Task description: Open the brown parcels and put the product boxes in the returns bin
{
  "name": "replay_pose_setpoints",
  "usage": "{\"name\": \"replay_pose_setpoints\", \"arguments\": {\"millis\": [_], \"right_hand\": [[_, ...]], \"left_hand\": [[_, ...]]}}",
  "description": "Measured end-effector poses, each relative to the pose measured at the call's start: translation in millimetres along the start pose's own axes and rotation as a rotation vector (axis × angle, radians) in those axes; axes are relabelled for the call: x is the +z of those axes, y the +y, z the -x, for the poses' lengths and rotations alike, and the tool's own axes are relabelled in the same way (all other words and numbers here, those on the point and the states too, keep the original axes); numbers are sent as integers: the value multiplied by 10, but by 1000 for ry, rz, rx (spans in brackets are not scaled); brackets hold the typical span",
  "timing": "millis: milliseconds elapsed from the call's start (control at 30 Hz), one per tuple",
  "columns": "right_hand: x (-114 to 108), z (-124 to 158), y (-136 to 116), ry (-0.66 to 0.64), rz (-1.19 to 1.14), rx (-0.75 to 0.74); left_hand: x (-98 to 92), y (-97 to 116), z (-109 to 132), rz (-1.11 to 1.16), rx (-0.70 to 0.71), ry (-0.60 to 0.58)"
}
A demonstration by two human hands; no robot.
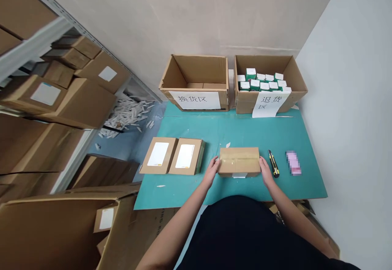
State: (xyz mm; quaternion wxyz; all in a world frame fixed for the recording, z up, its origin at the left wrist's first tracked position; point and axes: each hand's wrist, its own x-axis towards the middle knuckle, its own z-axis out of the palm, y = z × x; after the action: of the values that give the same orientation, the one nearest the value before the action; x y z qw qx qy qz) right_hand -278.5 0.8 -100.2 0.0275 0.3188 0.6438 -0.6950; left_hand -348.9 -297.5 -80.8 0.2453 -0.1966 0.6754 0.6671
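A taped cardboard box (239,164) is in front of me at the table's near side, a strip of tape across its top and a bit of white label low on its near face. My left hand (212,169) grips its left end, and my right hand (266,169) presses on the right end. Just right of that hand lies a yellow and black utility knife (273,164). Further right is a pink, blurred-out item (293,163). Two labelled cardboard boxes (173,156) (199,138) lie side by side to the left of my left hand.
On the green table (190,125), an open carton (196,72) with a paper sign stands at the back. Beside it another open carton (245,102) holds several green-and-white boxes (263,86). Shelves with cartons (94,102) fill the left; a large open carton (55,233) stands lower left.
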Motion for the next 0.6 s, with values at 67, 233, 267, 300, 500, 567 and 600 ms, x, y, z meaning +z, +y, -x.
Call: {"name": "replay_pose_setpoints", "arguments": {"millis": [67, 233, 267, 300, 500, 567, 600], "right_hand": [[-36, 25, 67, -17, -7, 87], [2, -66, -8, -87, -20, 105], [25, -96, -51, -76, -18, 91], [46, -125, -97, -55, -17, 75], [60, -157, -277, -31, -89, -2], [33, -111, -238, -69, -95, -8], [17, -84, -194, -76, -87, -6]], "left_hand": [[-1, -87, 14, -2, -48, -21], [81, -90, -79, 30, 24, -50], [96, -60, -107, 33, 49, -63], [106, -23, -131, 35, 76, -76], [82, 157, -133, 61, 189, -63], [66, 132, -85, 37, 154, -37], [60, 96, -57, 20, 123, -27]]}}
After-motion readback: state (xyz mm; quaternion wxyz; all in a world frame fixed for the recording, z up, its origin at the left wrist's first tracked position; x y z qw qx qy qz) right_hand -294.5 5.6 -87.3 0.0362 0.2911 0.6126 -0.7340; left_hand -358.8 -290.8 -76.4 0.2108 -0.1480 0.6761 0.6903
